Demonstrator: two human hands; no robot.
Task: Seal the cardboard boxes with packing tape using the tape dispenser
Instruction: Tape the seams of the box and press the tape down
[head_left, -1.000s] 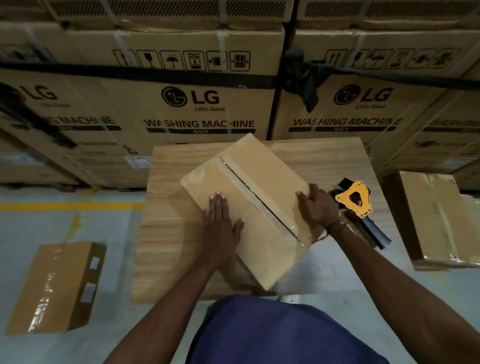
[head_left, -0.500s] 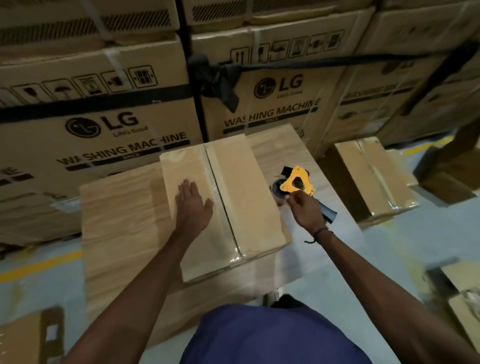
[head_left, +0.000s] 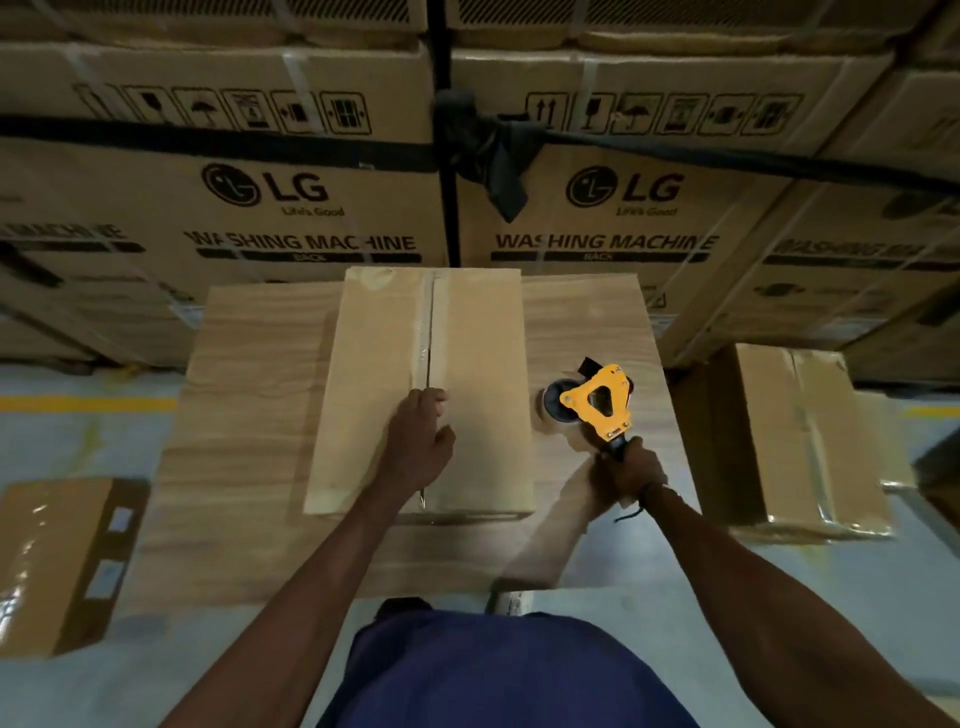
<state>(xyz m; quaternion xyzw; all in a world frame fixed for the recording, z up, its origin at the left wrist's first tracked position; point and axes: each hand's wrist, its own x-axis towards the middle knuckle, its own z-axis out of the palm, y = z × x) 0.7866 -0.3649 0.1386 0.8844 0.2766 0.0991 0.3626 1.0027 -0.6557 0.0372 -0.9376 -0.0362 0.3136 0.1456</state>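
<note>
Stacked washing-machine cartons (head_left: 322, 208) back a wooden table (head_left: 249, 457). The stiff, probably light cardboard box (head_left: 384, 374) sits centre; left hand (head_left: 421, 441) rests on its seam. Right hand (head_left: 628, 473) grips the tape dispenser (head_left: 597, 405) by its handle, at 3 o'clock.

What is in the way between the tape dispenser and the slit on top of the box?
Only the left hand, resting on the near part of the slit. The right hand holds the tape dispenser beside the box; the far part of the slit is uncovered.
</note>
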